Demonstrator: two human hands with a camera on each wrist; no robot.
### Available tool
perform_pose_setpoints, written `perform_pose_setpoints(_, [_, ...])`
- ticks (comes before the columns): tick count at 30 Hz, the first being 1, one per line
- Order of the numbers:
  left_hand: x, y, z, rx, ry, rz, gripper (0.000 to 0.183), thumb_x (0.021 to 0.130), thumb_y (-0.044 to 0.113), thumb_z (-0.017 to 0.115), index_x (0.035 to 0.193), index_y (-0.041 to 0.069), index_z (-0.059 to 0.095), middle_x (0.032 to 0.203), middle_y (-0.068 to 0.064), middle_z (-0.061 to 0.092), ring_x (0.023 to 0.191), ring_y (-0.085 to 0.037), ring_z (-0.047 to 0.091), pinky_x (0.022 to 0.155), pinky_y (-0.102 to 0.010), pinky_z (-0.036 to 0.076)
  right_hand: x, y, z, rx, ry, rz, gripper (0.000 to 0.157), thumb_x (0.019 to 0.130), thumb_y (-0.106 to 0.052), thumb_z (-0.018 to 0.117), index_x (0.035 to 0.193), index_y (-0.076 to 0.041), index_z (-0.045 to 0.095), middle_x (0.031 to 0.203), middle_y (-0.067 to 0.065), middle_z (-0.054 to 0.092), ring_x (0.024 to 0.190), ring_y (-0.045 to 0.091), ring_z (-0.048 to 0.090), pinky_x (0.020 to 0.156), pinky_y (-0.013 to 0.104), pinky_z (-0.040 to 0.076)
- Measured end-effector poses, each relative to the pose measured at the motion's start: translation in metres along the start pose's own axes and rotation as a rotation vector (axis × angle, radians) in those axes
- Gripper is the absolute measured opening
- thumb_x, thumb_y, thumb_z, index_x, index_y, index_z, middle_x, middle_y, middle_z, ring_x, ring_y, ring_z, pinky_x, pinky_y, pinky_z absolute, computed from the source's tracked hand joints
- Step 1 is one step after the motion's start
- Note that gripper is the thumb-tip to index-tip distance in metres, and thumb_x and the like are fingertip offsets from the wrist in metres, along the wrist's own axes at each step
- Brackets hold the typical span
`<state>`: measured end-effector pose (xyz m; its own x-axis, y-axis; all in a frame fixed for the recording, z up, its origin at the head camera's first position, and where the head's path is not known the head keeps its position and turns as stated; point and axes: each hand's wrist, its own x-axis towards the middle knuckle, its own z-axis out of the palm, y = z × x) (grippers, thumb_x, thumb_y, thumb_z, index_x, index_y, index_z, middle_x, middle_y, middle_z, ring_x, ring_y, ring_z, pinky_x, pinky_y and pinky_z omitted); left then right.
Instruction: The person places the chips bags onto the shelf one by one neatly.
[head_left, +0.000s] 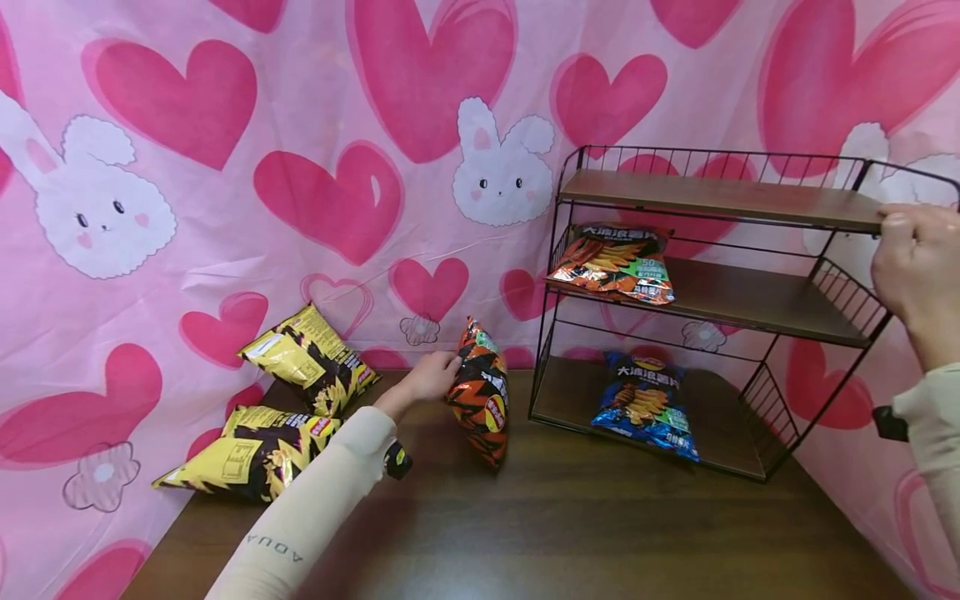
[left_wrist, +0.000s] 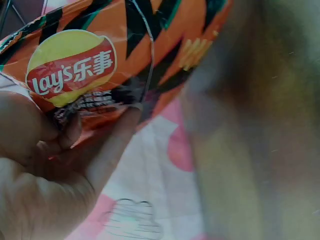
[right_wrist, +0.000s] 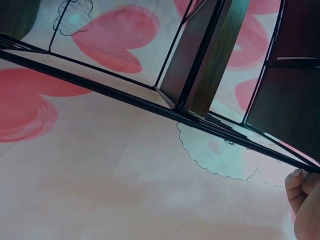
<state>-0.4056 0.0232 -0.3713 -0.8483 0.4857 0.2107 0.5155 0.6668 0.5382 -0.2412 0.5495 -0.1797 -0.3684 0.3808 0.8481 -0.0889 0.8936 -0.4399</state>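
Observation:
My left hand (head_left: 429, 377) grips an orange and black Lay's chip bag (head_left: 480, 400) by its side, holding it edge-on over the table. The left wrist view shows thumb and fingers pinching the orange chip bag (left_wrist: 165, 45) just below its logo. At the far right, my right hand (head_left: 917, 267) grips the front corner of the top board of a three-tier shelf rack (head_left: 720, 198). In the right wrist view that hand (right_wrist: 306, 200) sits at the black frame's edge (right_wrist: 135, 92). Another orange chip bag (head_left: 618, 262) lies on the middle tier, and a blue chip bag (head_left: 647, 404) on the bottom tier.
Two yellow and black chip bags, one behind (head_left: 311, 358) and one in front (head_left: 251, 454), lie at the left of the brown wooden table (head_left: 525, 533), beside my left forearm. A pink heart-and-rabbit cloth (head_left: 315, 100) hangs behind everything.

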Motion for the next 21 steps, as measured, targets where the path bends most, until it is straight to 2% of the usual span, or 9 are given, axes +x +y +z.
perform_pose_setpoints(2, [-0.004, -0.008, 0.005, -0.058, -0.008, -0.022, 0.034, 0.109, 0.018, 0.041, 0.096, 0.002, 0.068, 0.094, -0.011, 0.068, 0.094, -0.027, 0.063, 0.089, -0.047, 0.049, 0.000, 0.000, 0.000, -0.002, 0.001, -0.005, 0.054, 0.100, -0.021, 0.030, 0.119, 0.013, 0.068, 0.130, 0.029, 0.064, 0.131, 0.041, 0.054, 0.116, 0.028, 0.032])
perform_pose_setpoints(5, [-0.009, -0.020, 0.011, -0.137, -0.027, -0.048, 0.033, 0.109, 0.017, 0.042, 0.093, 0.003, 0.067, 0.088, -0.006, 0.064, 0.087, -0.021, 0.059, 0.085, -0.042, 0.048, -0.001, 0.001, 0.001, 0.009, 0.010, -0.007, 0.054, 0.100, -0.022, 0.031, 0.118, 0.012, 0.069, 0.132, 0.020, 0.066, 0.130, 0.039, 0.054, 0.115, 0.026, 0.032])
perform_pose_setpoints(9, [-0.016, -0.035, 0.020, -0.246, -0.100, -0.089, 0.035, 0.110, 0.018, 0.041, 0.092, 0.001, 0.065, 0.080, -0.003, 0.058, 0.075, -0.015, 0.055, 0.072, -0.033, 0.049, -0.001, 0.002, 0.001, 0.029, 0.016, -0.002, 0.053, 0.100, -0.024, 0.033, 0.118, 0.010, 0.070, 0.129, -0.012, 0.066, 0.131, 0.037, 0.053, 0.114, 0.025, 0.031])
perform_pose_setpoints(12, [-0.023, -0.045, 0.025, -0.330, -0.176, -0.140, 0.036, 0.111, 0.019, 0.040, 0.098, -0.002, 0.066, 0.079, -0.004, 0.060, 0.069, -0.016, 0.057, 0.063, -0.032, 0.053, -0.001, 0.003, 0.001, 0.061, 0.027, -0.011, 0.053, 0.100, -0.025, 0.034, 0.116, 0.010, 0.070, 0.114, -0.036, 0.058, 0.130, 0.036, 0.053, 0.113, 0.024, 0.032])
perform_pose_setpoints(14, [-0.027, -0.050, 0.028, -0.359, -0.220, -0.199, 0.034, 0.111, 0.019, 0.043, 0.101, -0.003, 0.067, 0.082, -0.005, 0.061, 0.070, -0.017, 0.060, 0.062, -0.035, 0.057, -0.001, 0.003, 0.001, 0.086, 0.039, -0.021, 0.052, 0.099, -0.025, 0.036, 0.114, 0.010, 0.071, 0.104, -0.043, 0.052, 0.129, 0.031, 0.055, 0.112, 0.023, 0.032])
perform_pose_setpoints(15, [-0.030, -0.052, 0.029, -0.363, -0.238, -0.230, 0.033, 0.111, 0.019, 0.045, 0.102, -0.003, 0.067, 0.083, -0.006, 0.062, 0.070, -0.019, 0.062, 0.063, -0.037, 0.059, -0.001, 0.003, 0.001, 0.096, 0.045, -0.026, 0.052, 0.099, -0.025, 0.036, 0.114, 0.011, 0.071, 0.100, -0.045, 0.050, 0.129, 0.029, 0.055, 0.111, 0.022, 0.033])
perform_pose_setpoints(18, [-0.035, -0.057, 0.031, -0.351, -0.269, -0.314, 0.027, 0.109, 0.018, 0.050, 0.100, -0.002, 0.067, 0.084, -0.008, 0.062, 0.073, -0.020, 0.064, 0.065, -0.041, 0.061, -0.001, 0.004, 0.002, 0.120, 0.056, -0.033, 0.051, 0.099, -0.025, 0.037, 0.112, 0.011, 0.071, 0.094, -0.047, 0.047, 0.123, 0.010, 0.056, 0.110, 0.021, 0.033])
perform_pose_setpoints(19, [-0.036, -0.058, 0.031, -0.341, -0.271, -0.333, 0.026, 0.108, 0.018, 0.052, 0.098, -0.002, 0.066, 0.084, -0.009, 0.061, 0.073, -0.021, 0.064, 0.065, -0.041, 0.062, -0.001, 0.005, 0.003, 0.128, 0.059, -0.035, 0.051, 0.098, -0.024, 0.038, 0.111, 0.012, 0.072, 0.093, -0.047, 0.046, 0.119, 0.003, 0.055, 0.109, 0.021, 0.034])
perform_pose_setpoints(21, [-0.037, -0.058, 0.031, -0.326, -0.275, -0.352, 0.023, 0.107, 0.016, 0.054, 0.097, -0.001, 0.065, 0.084, -0.011, 0.061, 0.072, -0.022, 0.065, 0.064, -0.041, 0.062, -0.001, 0.005, 0.003, 0.126, 0.061, -0.039, 0.051, 0.098, -0.024, 0.038, 0.111, 0.011, 0.072, 0.092, -0.047, 0.046, 0.117, -0.001, 0.054, 0.109, 0.021, 0.034])
